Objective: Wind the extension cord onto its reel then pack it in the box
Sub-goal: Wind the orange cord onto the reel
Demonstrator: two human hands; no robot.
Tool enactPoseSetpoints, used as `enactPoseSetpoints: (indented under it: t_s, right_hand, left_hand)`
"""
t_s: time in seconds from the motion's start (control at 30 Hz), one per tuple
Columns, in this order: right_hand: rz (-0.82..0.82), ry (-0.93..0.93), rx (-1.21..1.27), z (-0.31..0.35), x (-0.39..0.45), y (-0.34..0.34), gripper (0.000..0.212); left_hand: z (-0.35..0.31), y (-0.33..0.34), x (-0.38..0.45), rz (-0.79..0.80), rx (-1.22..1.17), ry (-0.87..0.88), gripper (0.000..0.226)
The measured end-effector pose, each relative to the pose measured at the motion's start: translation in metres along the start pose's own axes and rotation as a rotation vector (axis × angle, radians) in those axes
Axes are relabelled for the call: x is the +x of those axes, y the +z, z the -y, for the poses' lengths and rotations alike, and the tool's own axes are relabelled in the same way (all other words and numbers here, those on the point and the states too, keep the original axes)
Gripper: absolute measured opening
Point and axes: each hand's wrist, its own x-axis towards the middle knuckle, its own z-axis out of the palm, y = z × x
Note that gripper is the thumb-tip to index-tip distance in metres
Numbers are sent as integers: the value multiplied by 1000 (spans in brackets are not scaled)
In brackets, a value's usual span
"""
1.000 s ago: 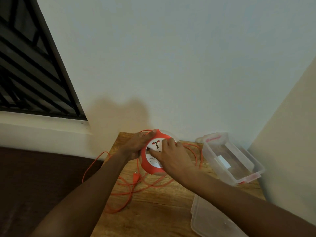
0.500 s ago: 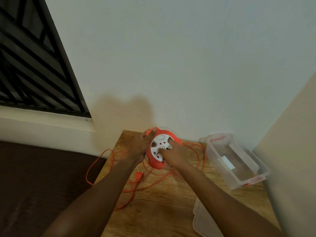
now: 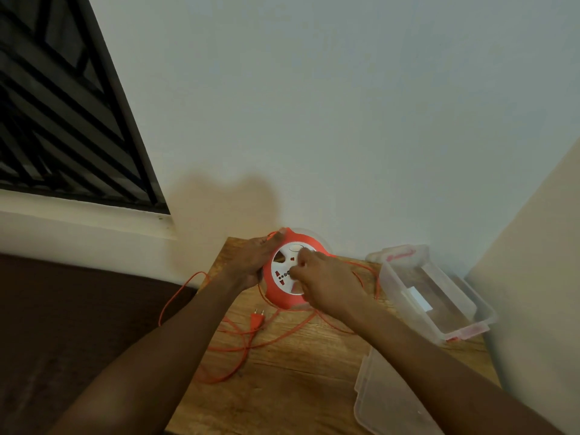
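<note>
Looks like a room in a home, prob. a bedroom or spare rm. Plain pale painted wall meets a cream side wall at a corner. Small wood-grain table is pushed against the wall, w/ a dark brown surface beside it on the left. Upper left, a window w/ black metal grille bars above a white sill. Dim indoor light.

dim, warm light | soft hand shadow on wall | wide-angle bending at edges | slightly soft focus throughout
</note>
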Motion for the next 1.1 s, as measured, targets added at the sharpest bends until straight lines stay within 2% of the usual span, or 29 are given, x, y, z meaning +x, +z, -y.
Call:
enactPoseSetpoints:
  t_s: [0.07,0.17,0.27,0.33,0.5,0.63,0.7,0.8,0.9,0.97,1.03,1.1]
  right_hand:
    - [104,-171,-33,-1,4,-11,41]
    - [261,-300,-140,1,9,-28,43]
    - [373,-406,-300,0,12,-35,42]
    - [454,-413,-405,2,13,-31,46]
    - [458,-446,-594,12,18,-23,60]
    - [376,-488,-583,5,24,-26,53]
    - [357,-370,-465,-2,25,-23,63]
    - [275,-85,-250,-5,20,-16,75]
    - [143,264,39,-5,18,-10,65]
    - [110,418,213,0,17,-10,61]
    - [127,441,253,6,11,-9,61]
    - [142,393,167,7,3,-10,64]
  left_hand:
    - [-3,-2,-1,42,46,-8,40]
    - [-4,-1,-1,108,90,-63,78]
    - [0,-1,0,134,83,-98,92]
    - [-1,0,0,136,93,-102,96]
    - [-5,0,-3,156,128,-88,100]
    - [0,-1,-2,135,111,-87,96]
    - [-1,0,-1,97,60,-70,84]
    - [-1,9,-1,30,-4,8,68]
    - [3,17,2,-69,-55,49,36]
    - [6,17,5,-86,-45,62,31]
    - [6,15,7,-76,-17,60,36]
    - [7,11,10,-37,-12,42,39]
